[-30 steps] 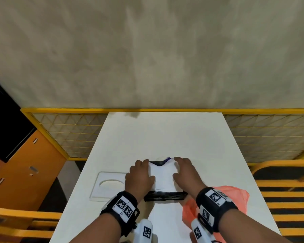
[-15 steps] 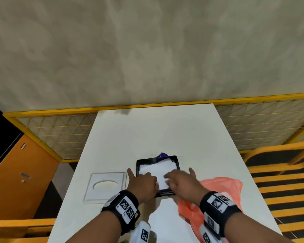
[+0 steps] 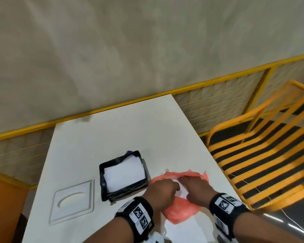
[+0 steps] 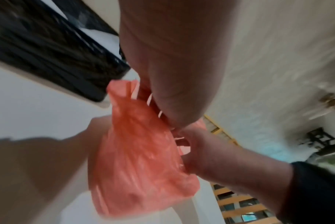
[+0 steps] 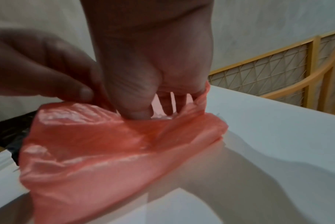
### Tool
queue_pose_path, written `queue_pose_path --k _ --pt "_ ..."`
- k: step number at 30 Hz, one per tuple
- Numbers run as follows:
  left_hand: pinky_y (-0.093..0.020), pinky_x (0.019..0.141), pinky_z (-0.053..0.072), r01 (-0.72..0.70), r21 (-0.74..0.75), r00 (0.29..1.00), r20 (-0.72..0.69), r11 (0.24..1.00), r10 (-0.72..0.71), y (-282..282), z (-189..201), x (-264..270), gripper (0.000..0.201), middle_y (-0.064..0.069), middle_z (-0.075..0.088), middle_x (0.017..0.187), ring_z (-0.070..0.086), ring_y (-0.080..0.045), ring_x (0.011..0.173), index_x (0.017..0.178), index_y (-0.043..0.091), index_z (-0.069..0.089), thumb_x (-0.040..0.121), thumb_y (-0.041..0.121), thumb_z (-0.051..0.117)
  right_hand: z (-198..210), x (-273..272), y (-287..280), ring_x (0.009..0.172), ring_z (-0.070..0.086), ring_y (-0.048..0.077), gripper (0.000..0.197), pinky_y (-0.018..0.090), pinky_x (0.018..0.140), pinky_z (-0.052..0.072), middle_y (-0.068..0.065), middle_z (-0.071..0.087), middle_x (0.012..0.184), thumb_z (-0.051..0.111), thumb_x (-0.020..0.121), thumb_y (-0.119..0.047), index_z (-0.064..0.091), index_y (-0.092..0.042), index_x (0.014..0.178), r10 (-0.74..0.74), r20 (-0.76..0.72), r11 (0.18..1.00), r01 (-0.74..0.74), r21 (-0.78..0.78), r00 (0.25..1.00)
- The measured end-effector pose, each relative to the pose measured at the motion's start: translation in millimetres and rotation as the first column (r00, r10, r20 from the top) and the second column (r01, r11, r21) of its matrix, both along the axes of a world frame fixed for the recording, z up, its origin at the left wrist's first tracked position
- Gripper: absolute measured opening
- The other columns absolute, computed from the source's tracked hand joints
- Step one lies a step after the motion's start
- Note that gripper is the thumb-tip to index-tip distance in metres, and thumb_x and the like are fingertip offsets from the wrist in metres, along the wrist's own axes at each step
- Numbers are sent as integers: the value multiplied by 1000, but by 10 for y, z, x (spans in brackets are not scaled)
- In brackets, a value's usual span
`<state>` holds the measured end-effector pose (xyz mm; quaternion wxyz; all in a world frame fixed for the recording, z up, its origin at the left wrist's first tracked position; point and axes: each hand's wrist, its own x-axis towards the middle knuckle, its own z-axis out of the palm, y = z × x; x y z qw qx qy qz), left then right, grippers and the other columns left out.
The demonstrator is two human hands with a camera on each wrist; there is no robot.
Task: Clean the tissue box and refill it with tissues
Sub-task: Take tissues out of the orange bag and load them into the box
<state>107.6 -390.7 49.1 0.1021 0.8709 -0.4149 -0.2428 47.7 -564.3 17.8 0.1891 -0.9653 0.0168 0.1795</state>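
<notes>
The black tissue box (image 3: 104, 190) stands open on the white table (image 3: 130, 130) with a stack of white tissues (image 3: 125, 172) inside. Its white lid (image 3: 72, 202), with an oval cut-out, lies flat to the box's left. Right of the box lies an orange plastic bag (image 3: 181, 207). Both hands are at its mouth. My left hand (image 3: 172, 187) pinches the bag's (image 4: 140, 159) rim between curled fingers (image 4: 163, 106). My right hand (image 3: 184, 181) has its thumb (image 5: 136, 109) on the near rim of the bag (image 5: 115, 151) and its fingers inside. Something white shows between the hands.
A yellow slatted chair (image 3: 263, 155) stands close to the table's right edge. A yellow-framed mesh fence (image 3: 218, 109) runs behind the table under a grey wall. An orange cabinet (image 3: 5, 199) is at the lower left.
Both hands have left the tissue box and moved right to the orange bag, taking hold of its mouth. The box now sits uncovered with tissues in it. The head view has swung right.
</notes>
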Motion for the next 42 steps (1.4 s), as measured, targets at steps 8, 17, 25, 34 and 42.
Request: queue_pose_path --k 8,17,25,34,42 --pt "-39 105 48 -216 131 972 -67 968 226 -209 -339 -122 75 -2 36 152 51 -29 132 150 21 33 84 23 68 -57 -169 -45 131 46 21 72 38 108 39 -4 45 147 63 83 -30 28 -32 146 25 -9 996 -26 -88 1000" --pt "-39 109 45 -384 86 905 -160 919 393 -245 -405 -200 66 0 51 140 47 -25 132 141 31 54 79 38 74 -43 -306 -121 118 49 30 60 42 95 46 6 55 128 67 76 -22 46 -26 132 61 -53 992 -66 -111 997" --pt "-39 98 38 -293 31 956 7 956 293 -127 -338 -263 50 10 61 125 49 -22 120 121 34 58 73 40 72 177 -332 -164 112 56 12 54 29 90 49 -10 60 126 58 80 -13 49 -33 129 -61 67 993 54 108 996" --pt "-44 96 35 -147 89 988 52 985 143 -101 -152 -316 27 1 66 117 53 -27 118 108 28 66 84 36 58 296 -304 -196 109 53 12 39 9 74 30 -3 58 121 59 83 -12 62 -28 119 22 10 995 -23 99 1000" --pt "-32 83 49 -347 -242 923 -258 906 285 121 291 -174 7 13 64 75 64 -8 81 88 34 65 81 35 65 745 -310 -368 100 58 4 68 18 82 49 -12 58 116 82 66 -32 50 -42 126 -140 -132 854 187 485 981"
